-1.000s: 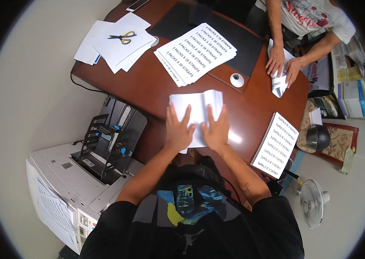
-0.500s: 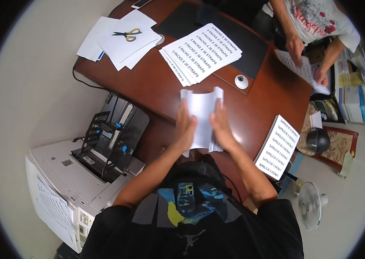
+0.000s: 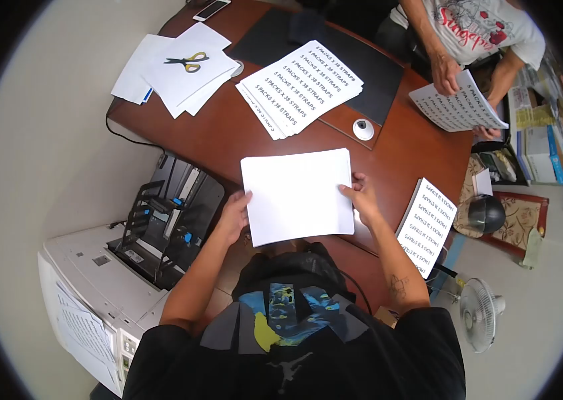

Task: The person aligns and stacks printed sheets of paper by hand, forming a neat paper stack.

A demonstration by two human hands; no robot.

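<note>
A stack of white paper (image 3: 298, 197), its upper face blank, is held flat between my two hands over the near edge of the desk. My left hand (image 3: 233, 217) grips the stack's left edge, thumb near the top face. On the opposite edge, my right hand (image 3: 361, 199) has its thumb on top and its fingers behind. Beyond it lies a fanned pile of printed sheets (image 3: 301, 87) reading "5 PACKS X 38 STRAPS". To the right, another printed stack (image 3: 427, 227) sits at the desk's edge.
Scissors (image 3: 187, 62) rest on loose white sheets (image 3: 181, 90) at the far left, near a phone (image 3: 213, 10). A printer (image 3: 128, 267) stands at left, a fan (image 3: 480, 313) at right. Across the brown desk (image 3: 221, 143), another person (image 3: 471, 40) holds printed sheets (image 3: 458, 107).
The paper between my hands was curved upward at its sides; now it lies flat and wide, with my hands farther apart. The other person's sheets have tilted up, showing their print.
</note>
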